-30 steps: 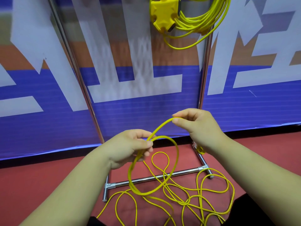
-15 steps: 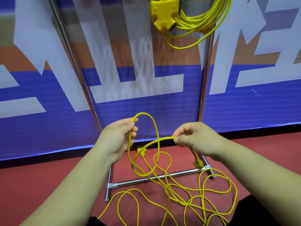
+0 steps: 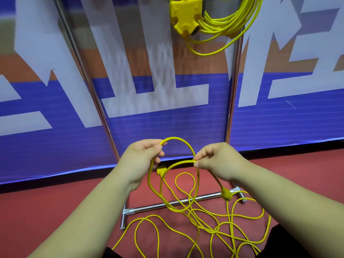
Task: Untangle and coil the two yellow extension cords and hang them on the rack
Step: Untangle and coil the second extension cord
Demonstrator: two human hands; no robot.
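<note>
— While the left grip (image 3: 141, 161) pinches the top of that loop, what is the loop for?
— First turn of a coil, I judge. Thumb and fingers are clenched on the cord (image 3: 176, 138). The loop hangs below the hand, in front of the rack (image 3: 149, 207) base bar.
— Yellow piece (image 3: 161, 169) behind the loop?
— Just under the left grip. Maybe a connector; too blurred to say.
— Right grip (image 3: 217, 161)?
— Fingertips closed on the same cord, close beside the left. Likely bringing the next turn across, with the hands kept near so the turns match.
— Plug (image 3: 226, 194)?
— Dangles below the right grip on a short tail, level with the base bar in view. That's the free end, so a sensible place to start coiling.
— Rest of the cord?
— Loose on the floor (image 3: 55, 211), overlapping loops, lower middle to right. Mostly uncoiled.
— Second cord?
— Coil (image 3: 229, 23) with its socket block (image 3: 186, 15) hangs high on the rack, upper right. That one looks done; this one is at an early stage.
</note>
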